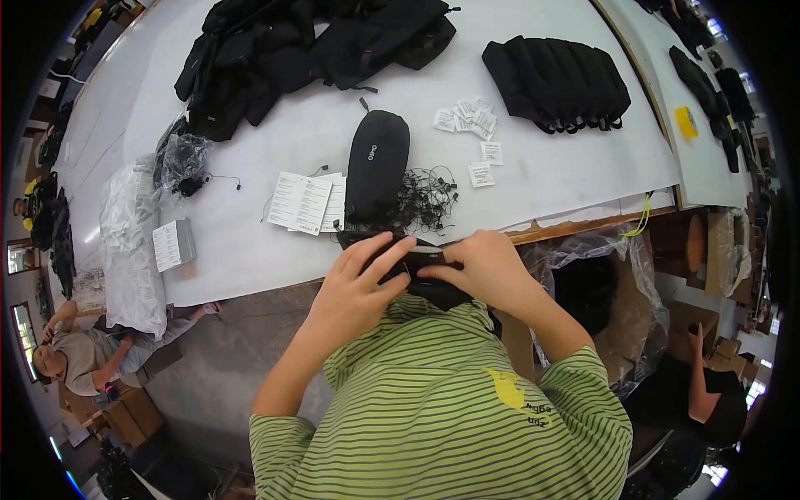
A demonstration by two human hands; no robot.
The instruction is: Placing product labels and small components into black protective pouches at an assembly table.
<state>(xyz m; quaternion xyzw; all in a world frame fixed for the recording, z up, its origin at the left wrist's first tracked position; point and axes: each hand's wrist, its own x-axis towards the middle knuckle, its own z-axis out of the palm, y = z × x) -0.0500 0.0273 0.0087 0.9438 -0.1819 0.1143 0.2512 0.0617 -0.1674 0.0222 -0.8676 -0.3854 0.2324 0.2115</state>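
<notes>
My left hand [364,271] and right hand [483,265] grip this black fabric item [423,262] between them — work on it looks unfinished — and the loose black cords [429,200] just beyond them seem unused.

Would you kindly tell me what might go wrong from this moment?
The black item, held by the left hand and right hand at the edge of the table, might drop if the grip slips.
The tangled black cords just beyond could snag on it.
A forward nudge might disturb the black pouch.
</notes>
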